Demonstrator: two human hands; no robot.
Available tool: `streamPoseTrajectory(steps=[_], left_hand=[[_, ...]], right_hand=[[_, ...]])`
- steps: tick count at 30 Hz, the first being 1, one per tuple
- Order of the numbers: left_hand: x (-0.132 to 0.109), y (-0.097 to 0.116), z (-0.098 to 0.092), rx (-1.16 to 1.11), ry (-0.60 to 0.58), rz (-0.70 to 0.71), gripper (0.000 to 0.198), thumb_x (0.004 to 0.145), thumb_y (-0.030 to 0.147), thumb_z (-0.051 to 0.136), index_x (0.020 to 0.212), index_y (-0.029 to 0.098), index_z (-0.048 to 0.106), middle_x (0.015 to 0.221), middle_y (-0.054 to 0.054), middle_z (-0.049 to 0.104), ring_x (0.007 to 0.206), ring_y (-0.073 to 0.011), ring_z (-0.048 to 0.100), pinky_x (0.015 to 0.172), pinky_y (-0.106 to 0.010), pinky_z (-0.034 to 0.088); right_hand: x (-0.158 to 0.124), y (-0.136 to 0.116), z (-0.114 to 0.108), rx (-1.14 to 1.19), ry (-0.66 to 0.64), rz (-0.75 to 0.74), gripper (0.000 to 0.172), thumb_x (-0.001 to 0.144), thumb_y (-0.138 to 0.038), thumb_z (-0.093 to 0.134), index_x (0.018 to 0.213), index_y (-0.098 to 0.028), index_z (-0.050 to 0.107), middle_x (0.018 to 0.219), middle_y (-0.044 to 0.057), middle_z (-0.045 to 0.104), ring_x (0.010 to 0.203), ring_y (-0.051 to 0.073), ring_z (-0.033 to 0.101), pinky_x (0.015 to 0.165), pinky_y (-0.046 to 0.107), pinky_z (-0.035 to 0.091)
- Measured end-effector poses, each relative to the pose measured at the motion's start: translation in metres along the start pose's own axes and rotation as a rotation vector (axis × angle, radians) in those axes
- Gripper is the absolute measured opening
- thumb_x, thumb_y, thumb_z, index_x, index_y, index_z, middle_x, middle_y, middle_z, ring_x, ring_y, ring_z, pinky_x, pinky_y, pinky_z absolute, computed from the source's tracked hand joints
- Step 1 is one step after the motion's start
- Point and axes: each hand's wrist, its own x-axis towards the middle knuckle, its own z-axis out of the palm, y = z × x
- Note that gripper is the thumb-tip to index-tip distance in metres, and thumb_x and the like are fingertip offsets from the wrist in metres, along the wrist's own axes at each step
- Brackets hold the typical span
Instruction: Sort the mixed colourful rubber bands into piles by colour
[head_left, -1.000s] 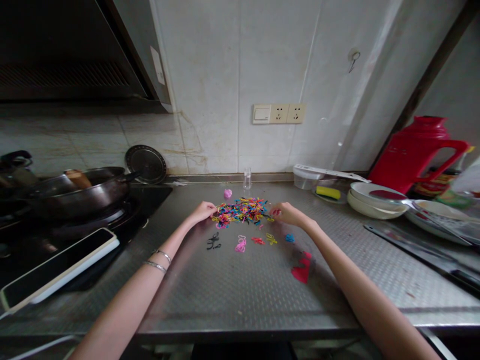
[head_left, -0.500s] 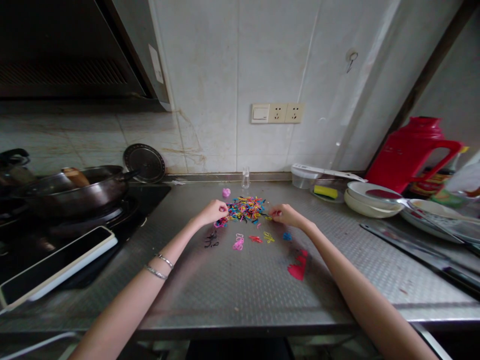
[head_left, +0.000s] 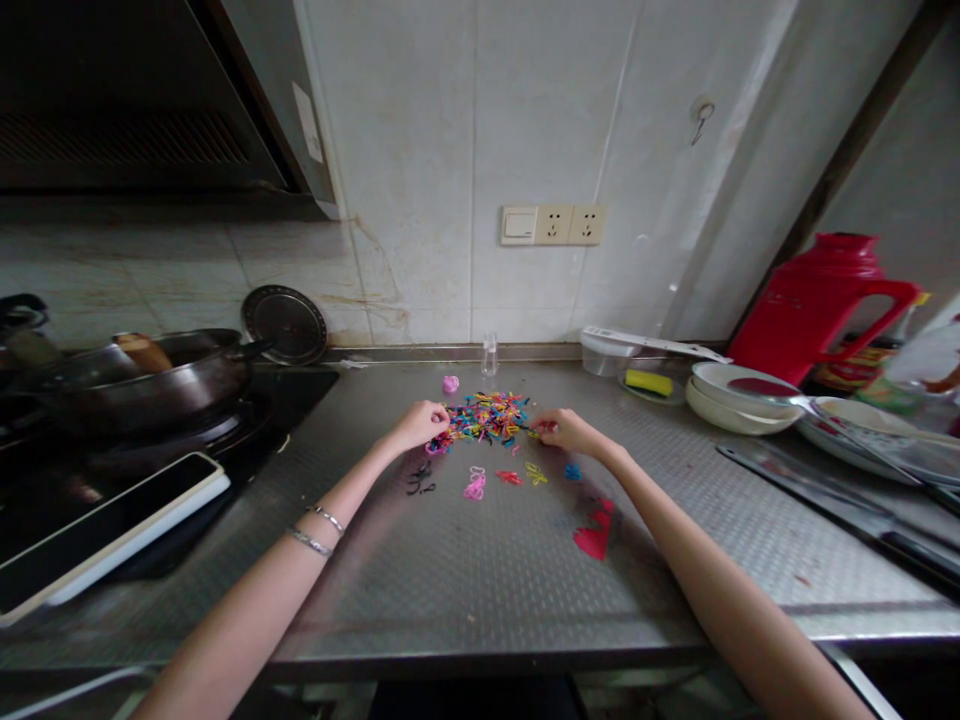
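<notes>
A heap of small multicoloured rubber bands (head_left: 489,415) lies on the steel counter (head_left: 420,600). At its left edge is my left hand (head_left: 421,425), with thumb and fingers pinched together; whatever they hold is too small to make out. My right hand (head_left: 564,431) is at the heap's right edge, its fingers also drawn together over something I cannot identify. In front of the heap lie separate little groups: black bands (head_left: 421,478), pink bands (head_left: 475,484), red bands (head_left: 509,478), yellow bands (head_left: 534,473) and blue bands (head_left: 573,471).
Behind the heap are a pink lump (head_left: 450,384) and a small clear bottle (head_left: 490,355). A red torn piece (head_left: 594,535) lies nearer me. Bowls (head_left: 739,412), a knife (head_left: 810,490) and a red thermos (head_left: 814,305) stand right; a pan (head_left: 180,385) and phone (head_left: 112,535) left.
Both hands stay at the two sides of the heap with hardly any movement. The whole view has shifted slightly; the colour groups look the same.
</notes>
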Motion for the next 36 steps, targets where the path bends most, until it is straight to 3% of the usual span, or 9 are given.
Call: streamPoseTrajectory(steps=[7,13,16,25,30,36], left_hand=[[0.001,-0.004,0.004,-0.044,0.003,0.004,0.025,0.069,0.028,0.048,0.074,0.011,0.066,0.061,-0.004,0.063,0.053,-0.0114,0.053,0.052,-0.02,0.035],[0.004,0.003,0.018,-0.087,0.026,0.019,0.024,0.07,0.028,0.05,0.074,0.01,0.066,0.066,-0.004,0.063,0.059,-0.0117,0.053,0.057,-0.02,0.037],[0.006,0.017,0.028,-0.109,0.012,0.054,0.023,0.07,0.028,0.051,0.075,0.011,0.066,0.066,-0.004,0.063,0.059,-0.0113,0.052,0.057,-0.02,0.037],[0.012,0.074,0.051,-0.068,-0.175,0.22,0.019,0.067,0.022,0.054,0.076,0.012,0.068,0.063,-0.002,0.063,0.056,-0.0106,0.051,0.056,-0.02,0.034],[0.017,0.083,0.062,0.018,-0.187,0.18,0.02,0.066,0.026,0.057,0.076,0.014,0.069,0.062,-0.001,0.062,0.051,-0.0099,0.048,0.049,-0.02,0.03],[0.023,0.088,0.065,-0.013,-0.22,0.198,0.015,0.063,0.016,0.056,0.07,0.013,0.068,0.056,0.0,0.06,0.05,-0.0091,0.047,0.048,-0.019,0.03]], right_hand=[[-0.001,-0.011,-0.008,0.086,-0.022,-0.007,0.034,0.06,-0.013,0.044,0.084,-0.013,0.068,0.059,-0.003,0.058,0.055,0.009,0.048,0.051,0.017,0.036],[-0.003,-0.023,-0.007,0.351,-0.407,-0.061,0.037,0.058,-0.012,0.045,0.088,-0.013,0.067,0.056,-0.004,0.056,0.049,0.007,0.046,0.045,0.016,0.035],[-0.004,-0.027,-0.006,0.368,-0.472,-0.045,0.038,0.057,-0.013,0.05,0.091,-0.014,0.067,0.057,-0.003,0.059,0.049,0.007,0.047,0.044,0.016,0.035],[-0.004,-0.022,-0.018,0.3,-0.309,0.008,0.029,0.063,-0.019,0.049,0.084,-0.014,0.067,0.061,-0.001,0.061,0.051,0.009,0.05,0.044,0.017,0.038],[-0.002,-0.011,-0.012,0.294,-0.273,0.021,0.027,0.063,-0.02,0.049,0.082,-0.013,0.067,0.059,0.0,0.06,0.051,0.009,0.051,0.045,0.017,0.039],[-0.002,-0.013,-0.011,0.29,-0.248,0.026,0.027,0.062,-0.018,0.048,0.081,-0.013,0.067,0.06,0.0,0.061,0.052,0.01,0.052,0.047,0.018,0.04]])
